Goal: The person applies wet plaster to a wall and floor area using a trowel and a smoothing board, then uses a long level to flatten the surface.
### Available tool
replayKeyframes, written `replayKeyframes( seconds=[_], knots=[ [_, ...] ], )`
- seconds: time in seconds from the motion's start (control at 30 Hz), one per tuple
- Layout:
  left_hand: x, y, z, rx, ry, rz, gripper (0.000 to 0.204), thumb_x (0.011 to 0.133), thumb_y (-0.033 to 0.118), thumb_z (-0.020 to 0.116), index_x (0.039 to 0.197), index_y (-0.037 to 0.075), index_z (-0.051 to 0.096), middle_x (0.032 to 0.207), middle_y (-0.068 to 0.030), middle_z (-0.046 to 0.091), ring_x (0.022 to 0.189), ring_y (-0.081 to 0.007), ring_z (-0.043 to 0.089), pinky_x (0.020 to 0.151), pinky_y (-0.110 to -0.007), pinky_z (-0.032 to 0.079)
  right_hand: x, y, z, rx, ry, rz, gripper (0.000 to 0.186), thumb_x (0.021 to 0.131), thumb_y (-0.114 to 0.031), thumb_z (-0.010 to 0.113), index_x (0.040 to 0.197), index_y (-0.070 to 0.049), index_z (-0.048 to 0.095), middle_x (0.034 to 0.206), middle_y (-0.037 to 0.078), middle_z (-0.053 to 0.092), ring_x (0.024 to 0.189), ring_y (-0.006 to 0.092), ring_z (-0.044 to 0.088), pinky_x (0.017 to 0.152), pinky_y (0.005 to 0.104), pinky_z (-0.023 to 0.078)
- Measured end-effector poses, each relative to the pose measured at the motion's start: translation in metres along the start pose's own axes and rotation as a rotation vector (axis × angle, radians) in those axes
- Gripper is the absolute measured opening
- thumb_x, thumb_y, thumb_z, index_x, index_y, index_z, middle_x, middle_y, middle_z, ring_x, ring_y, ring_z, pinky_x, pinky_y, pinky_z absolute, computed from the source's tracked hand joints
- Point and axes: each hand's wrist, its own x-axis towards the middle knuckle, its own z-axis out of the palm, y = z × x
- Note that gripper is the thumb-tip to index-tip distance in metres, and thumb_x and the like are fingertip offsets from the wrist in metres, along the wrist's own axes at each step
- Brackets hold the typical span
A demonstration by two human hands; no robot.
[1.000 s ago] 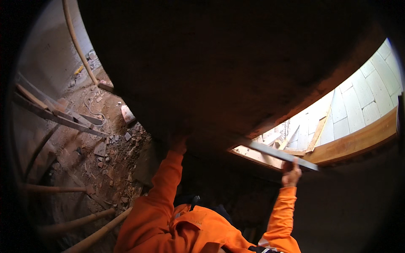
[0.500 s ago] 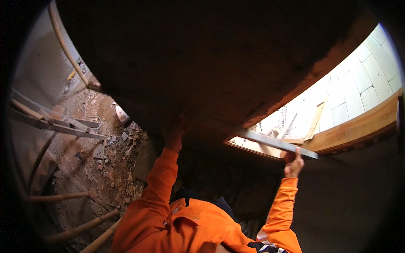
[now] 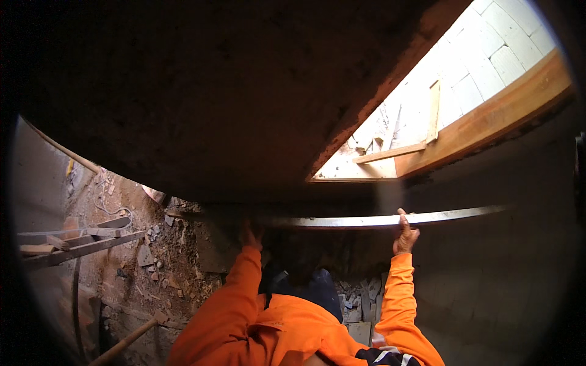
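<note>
A long, straight metal straightedge (image 3: 342, 222) runs nearly level across the dark wall (image 3: 232, 104) in front of me, below the bright opening. My right hand (image 3: 405, 236) grips it right of centre, the thumb side upward and the fingers wrapped round the bar. Further left, my left hand (image 3: 251, 236) holds the same bar from below, in deep shadow that partly hides its fingers. The bar's left end fades into the dark near the rubble, and its right end reaches along the shaded wall.
A window-like opening (image 3: 464, 73) with a wooden sill board (image 3: 488, 122) lies upper right, loose wood strips (image 3: 390, 152) inside it. Rubble (image 3: 159, 262) covers the floor at left, with planks (image 3: 85, 250) and a round wooden pole (image 3: 125, 341). More debris (image 3: 360, 299) lies by my legs.
Both hands have brought the straightedge down, away from the opening's lower edge, and it now lies more level. The view has shifted, showing more floor by my legs.
</note>
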Motion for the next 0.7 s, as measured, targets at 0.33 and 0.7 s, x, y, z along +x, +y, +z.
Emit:
replayKeyframes(
  seconds=[0.33,0.7],
  knots=[
    [0.076,-0.052,-0.106,0.497,0.069,-0.169,0.053,0.077,0.038,0.064,0.119,0.008,0.051,0.117,-0.0097,0.051,0.108,-0.0216,0.048,0.08,-0.035,0.045,-0.082,0.009,0.027,-0.233,0.293,-0.123,0.024,0.07,-0.012,0.077,0.083,0.001,0.063,0.079,0.008,0.062,0.069,0.0152,0.059,0.07,0.0319,0.048],
    [0.05,0.098,-0.194,0.976,0.185,0.171,0.051,0.079,0.036,0.063,0.119,0.007,0.052,0.114,-0.0092,0.054,0.104,-0.0225,0.05,0.08,-0.036,0.046,-0.095,-0.025,0.038,0.308,0.386,0.071,0.027,0.079,-0.034,0.068,0.077,-0.011,0.055,0.067,-0.001,0.048,0.061,0.0137,0.053,0.063,0.0285,0.043]
  ],
)
